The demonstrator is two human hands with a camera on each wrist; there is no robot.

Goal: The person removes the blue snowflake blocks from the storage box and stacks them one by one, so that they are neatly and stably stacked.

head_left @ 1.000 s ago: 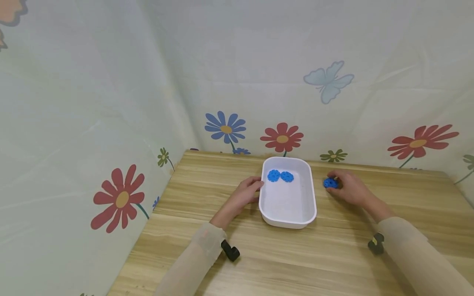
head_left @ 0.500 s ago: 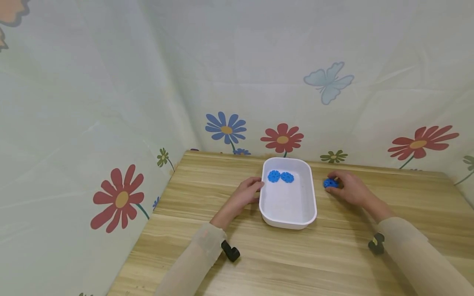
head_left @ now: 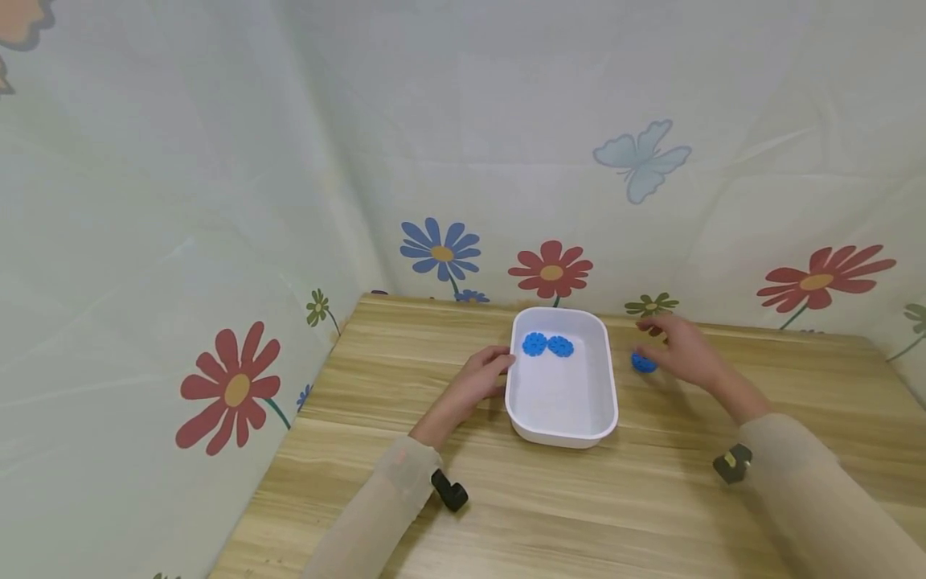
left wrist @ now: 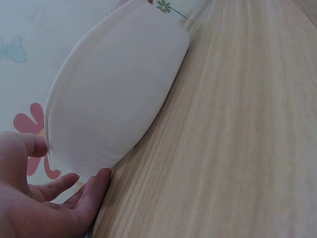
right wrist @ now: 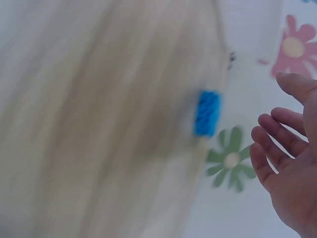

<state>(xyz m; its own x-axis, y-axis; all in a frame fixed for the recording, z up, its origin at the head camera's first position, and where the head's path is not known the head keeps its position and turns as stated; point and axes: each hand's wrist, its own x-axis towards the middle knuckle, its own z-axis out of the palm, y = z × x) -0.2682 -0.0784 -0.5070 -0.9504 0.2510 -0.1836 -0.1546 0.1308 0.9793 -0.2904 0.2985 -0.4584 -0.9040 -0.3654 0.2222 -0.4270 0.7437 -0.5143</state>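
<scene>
Right hand (head_left: 683, 349) spread loosely beside blue piece (right wrist: 208, 114)

Ridged and round, the piece lies on the wood-grain table (head_left: 550, 515), right of the smooth white tray (head_left: 560, 406). The thumb masks part in the head view; the right wrist view shows a gap. The tray's wall, touched by the left hand's (left wrist: 44, 201) relaxed fingers, hides 2 scalloped discs (head_left: 535, 344) from the left wrist view. Flowered cloth (head_left: 492, 121) hangs behind.

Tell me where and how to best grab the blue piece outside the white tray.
I'd pinch the blue piece by its rim, from above and the right: it lies on the table, looks thick side-on, the right hand is open beside it, and the white tray stands on its left.
</scene>
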